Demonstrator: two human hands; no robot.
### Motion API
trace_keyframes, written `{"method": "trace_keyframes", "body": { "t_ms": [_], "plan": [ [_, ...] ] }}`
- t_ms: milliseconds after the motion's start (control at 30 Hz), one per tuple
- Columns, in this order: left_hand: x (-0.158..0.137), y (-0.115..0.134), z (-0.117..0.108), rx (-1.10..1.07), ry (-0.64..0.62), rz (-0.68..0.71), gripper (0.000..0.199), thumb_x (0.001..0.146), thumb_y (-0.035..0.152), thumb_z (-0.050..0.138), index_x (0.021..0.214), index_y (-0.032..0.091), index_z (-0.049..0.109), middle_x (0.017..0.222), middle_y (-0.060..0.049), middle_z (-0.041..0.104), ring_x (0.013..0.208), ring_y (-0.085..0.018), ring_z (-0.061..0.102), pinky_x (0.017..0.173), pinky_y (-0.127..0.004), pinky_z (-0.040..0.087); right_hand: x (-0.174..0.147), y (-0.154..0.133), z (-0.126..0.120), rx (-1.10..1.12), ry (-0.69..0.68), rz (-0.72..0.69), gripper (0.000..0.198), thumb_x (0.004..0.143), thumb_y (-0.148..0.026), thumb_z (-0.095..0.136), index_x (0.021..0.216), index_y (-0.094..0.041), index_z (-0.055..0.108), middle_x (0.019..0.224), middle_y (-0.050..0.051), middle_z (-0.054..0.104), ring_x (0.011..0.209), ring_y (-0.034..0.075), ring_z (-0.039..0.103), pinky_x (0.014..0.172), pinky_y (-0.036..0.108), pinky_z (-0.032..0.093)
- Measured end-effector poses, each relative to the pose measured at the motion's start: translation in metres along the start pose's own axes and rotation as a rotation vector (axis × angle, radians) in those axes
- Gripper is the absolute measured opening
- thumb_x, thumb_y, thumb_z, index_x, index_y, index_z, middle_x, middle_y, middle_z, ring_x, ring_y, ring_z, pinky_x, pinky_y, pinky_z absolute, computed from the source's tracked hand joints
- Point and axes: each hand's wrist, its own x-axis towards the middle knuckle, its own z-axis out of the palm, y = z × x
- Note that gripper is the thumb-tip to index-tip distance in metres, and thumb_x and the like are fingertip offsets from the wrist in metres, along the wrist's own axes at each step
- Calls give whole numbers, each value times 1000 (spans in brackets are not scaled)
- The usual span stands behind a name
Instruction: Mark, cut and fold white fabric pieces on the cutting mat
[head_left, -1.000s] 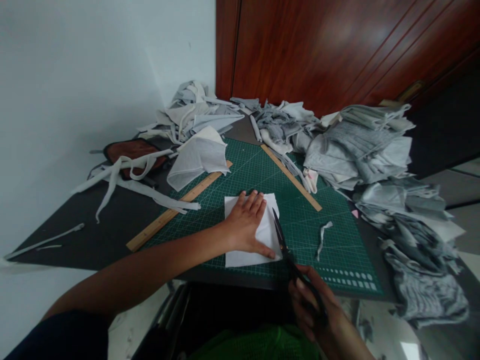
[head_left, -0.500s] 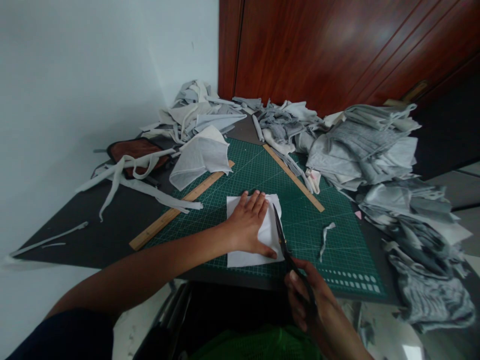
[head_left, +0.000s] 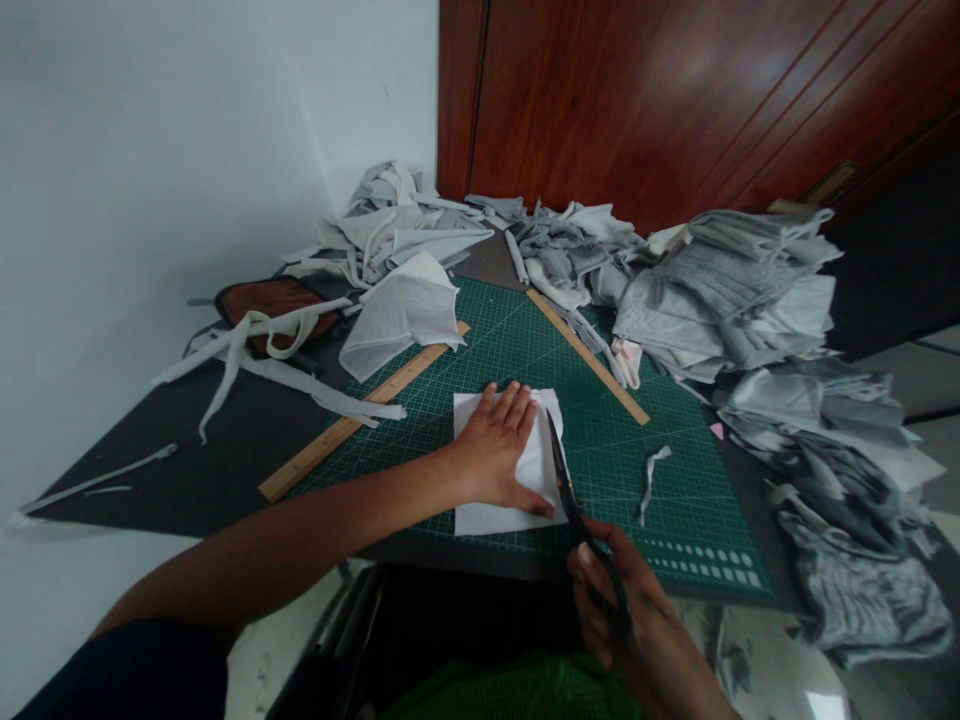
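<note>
Left hand (head_left: 495, 457) flat on sheet (head_left: 535, 462), right hand (head_left: 640, 592) around scissors (head_left: 571, 506)

The left forearm (head_left: 345, 525) is extended diagonally from the lower left, and the left hand (head_left: 495, 455) is laid flat, palm down, with its fingers (head_left: 512, 405) pointed forward and its thumb (head_left: 534, 499) spread rightward. The right hand (head_left: 609, 590) is held lower, curled into a grip, its forearm (head_left: 679, 660) angled in from the lower right.
</note>
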Motion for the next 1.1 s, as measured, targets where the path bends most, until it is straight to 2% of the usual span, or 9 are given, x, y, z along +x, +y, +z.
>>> {"method": "trace_keyframes", "body": {
  "t_ms": [267,533,733,833,967,1033,1100],
  "plan": [
    [0,1,-3,7,-30,-8,141,63,98,48,158,-2,20,166,-27,5,156,-42,-3,124,-58,-6,0,-1,0,-2,-9,-3,59,74,-58,83,116,-26,55,71,-8,53,45,6,39,36,16,30],
    [0,1,-4,11,-30,-10,140,64,97,49,158,-2,20,166,-28,7,156,-42,-2,124,-58,-6,0,-1,0,-40,0,-18,60,77,-58,81,118,-25,54,65,-9,51,45,6,38,37,16,33],
    [0,1,-2,13,-17,-3,141,63,99,49,157,-3,22,166,-28,7,156,-42,0,124,-57,-6,3,-2,-7,62,-37,31,51,77,-57,80,111,-26,58,72,-7,55,45,6,38,35,17,36],
    [3,-1,-4,3,-1,-4,137,66,101,43,157,-1,26,166,-27,14,156,-42,7,125,-57,1,9,0,-15,118,-65,46,45,79,-52,80,109,-26,58,70,-8,53,44,5,35,34,15,34],
    [8,-7,-10,5,76,-10,118,79,95,28,154,3,36,160,-24,35,151,-38,28,122,-53,18,15,2,-21,142,-71,41,43,80,-50,79,110,-26,58,71,-8,53,45,5,35,34,15,33],
    [10,-11,-9,19,108,-11,113,84,91,24,154,3,35,160,-24,36,149,-36,31,121,-51,20,17,0,-20,124,-78,39,44,80,-51,79,110,-27,58,72,-8,52,46,5,36,34,15,34],
    [12,-14,-5,23,115,-24,113,84,91,26,156,3,32,164,-23,29,152,-36,26,122,-50,18,19,-3,-18,100,-87,37,45,79,-53,80,109,-27,58,72,-8,52,46,5,36,35,15,34]
  ]
}}
